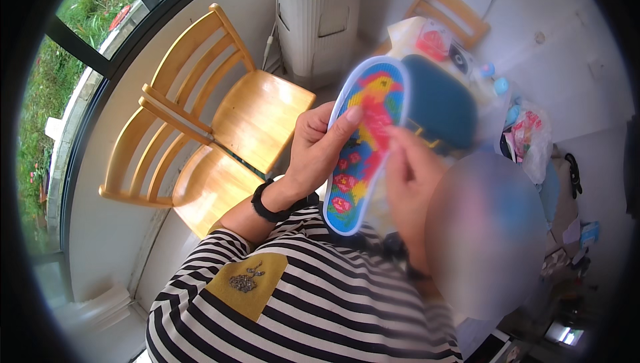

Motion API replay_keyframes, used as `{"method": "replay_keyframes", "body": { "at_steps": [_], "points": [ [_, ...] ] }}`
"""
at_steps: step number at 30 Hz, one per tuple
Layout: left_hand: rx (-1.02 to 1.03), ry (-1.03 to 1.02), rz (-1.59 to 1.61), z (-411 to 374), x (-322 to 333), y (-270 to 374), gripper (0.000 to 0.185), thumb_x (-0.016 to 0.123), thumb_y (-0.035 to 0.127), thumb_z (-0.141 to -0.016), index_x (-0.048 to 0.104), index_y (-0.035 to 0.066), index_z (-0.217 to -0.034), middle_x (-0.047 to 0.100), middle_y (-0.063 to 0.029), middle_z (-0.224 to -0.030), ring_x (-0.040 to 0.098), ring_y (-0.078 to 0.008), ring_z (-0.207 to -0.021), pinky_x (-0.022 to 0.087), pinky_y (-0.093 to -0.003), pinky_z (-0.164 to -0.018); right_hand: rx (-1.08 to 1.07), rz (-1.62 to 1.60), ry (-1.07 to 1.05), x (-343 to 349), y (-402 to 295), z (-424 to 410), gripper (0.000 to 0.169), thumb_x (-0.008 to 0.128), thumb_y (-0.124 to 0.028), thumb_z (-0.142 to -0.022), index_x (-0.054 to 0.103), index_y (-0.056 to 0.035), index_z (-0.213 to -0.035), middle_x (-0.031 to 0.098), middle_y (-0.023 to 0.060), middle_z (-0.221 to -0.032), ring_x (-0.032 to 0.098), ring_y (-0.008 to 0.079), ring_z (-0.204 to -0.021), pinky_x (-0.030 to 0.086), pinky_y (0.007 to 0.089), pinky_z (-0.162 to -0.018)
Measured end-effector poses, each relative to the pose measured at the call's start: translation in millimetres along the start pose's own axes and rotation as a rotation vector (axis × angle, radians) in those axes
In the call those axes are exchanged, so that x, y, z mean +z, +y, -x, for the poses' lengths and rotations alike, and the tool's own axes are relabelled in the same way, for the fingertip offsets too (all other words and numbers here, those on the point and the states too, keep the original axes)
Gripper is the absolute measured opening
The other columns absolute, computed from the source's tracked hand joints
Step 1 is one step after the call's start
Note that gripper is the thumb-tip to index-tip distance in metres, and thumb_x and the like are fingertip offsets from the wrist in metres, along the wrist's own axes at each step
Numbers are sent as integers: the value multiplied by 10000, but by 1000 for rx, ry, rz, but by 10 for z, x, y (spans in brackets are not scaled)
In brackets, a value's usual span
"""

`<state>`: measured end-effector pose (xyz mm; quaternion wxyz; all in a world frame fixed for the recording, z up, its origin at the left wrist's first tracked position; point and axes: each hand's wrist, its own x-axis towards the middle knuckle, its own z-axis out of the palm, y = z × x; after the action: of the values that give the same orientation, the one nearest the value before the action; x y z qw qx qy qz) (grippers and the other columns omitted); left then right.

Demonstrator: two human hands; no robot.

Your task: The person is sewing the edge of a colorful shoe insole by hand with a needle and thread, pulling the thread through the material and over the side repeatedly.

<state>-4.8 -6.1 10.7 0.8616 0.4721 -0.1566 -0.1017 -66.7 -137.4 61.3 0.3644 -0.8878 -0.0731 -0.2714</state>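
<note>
An embroidered insole [372, 138] with a white edge stands tilted before my chest. Its stitched face has a blue ground with a red and yellow figure and red flower-like shapes below. My left hand [317, 145] grips the left edge, thumb pressed on the stitched face and the other fingers behind. Close to the right edge is my right hand [412, 173], its thumb and forefinger drawn together at the stitching. Blur hides whether a needle or thread is between those fingertips. A dark band [267, 200] circles my left wrist.
Two wooden chairs [262, 113] stand at the left by the window. A ribbed grey appliance [317, 28] is at the back. Behind the insole lies a teal case-like object [442, 103], near a plastic bag [532, 133] and another wooden chair [452, 13]. A blurred oval covers part of the right side.
</note>
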Motion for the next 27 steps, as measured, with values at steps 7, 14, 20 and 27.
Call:
{"method": "replay_keyframes", "body": {
  "at_steps": [7,14,20,27],
  "points": [
    [176,-82,-328,5,-38,20,234,561,188,-926,620,-38,-950,654,-46,-777,578,-81,-617,452,-213,-572,48,-15,8,-33,4,-9,191,607,58,-773,630,42,-962,644,204,-762,648,302,-624,495,313,-546],
    [1026,-169,-1013,-74,-93,-73,302,720,-5,-635,637,-36,-924,465,-39,-590,457,-171,-462,344,-274,-412,280,-287,-148,-52,105,44,94,507,14,-893,554,17,-975,571,55,-629,550,95,-524,424,233,-493],
    [984,-274,-1033,33,-109,-106,425,677,71,-574,622,-23,-984,496,-55,-695,521,-203,-574,424,-305,-490,403,-519,0,-7,130,57,74,455,-41,-944,512,4,-956,572,36,-739,506,61,-537,414,192,-501],
    [367,-667,-543,-51,-251,152,148,630,147,-842,597,4,-859,552,-106,-757,565,-269,-691,435,-339,-602,562,-1042,-618,-118,477,183,78,567,-46,-892,608,21,-895,587,27,-893,535,78,-799,423,193,-745]
  ]
}}
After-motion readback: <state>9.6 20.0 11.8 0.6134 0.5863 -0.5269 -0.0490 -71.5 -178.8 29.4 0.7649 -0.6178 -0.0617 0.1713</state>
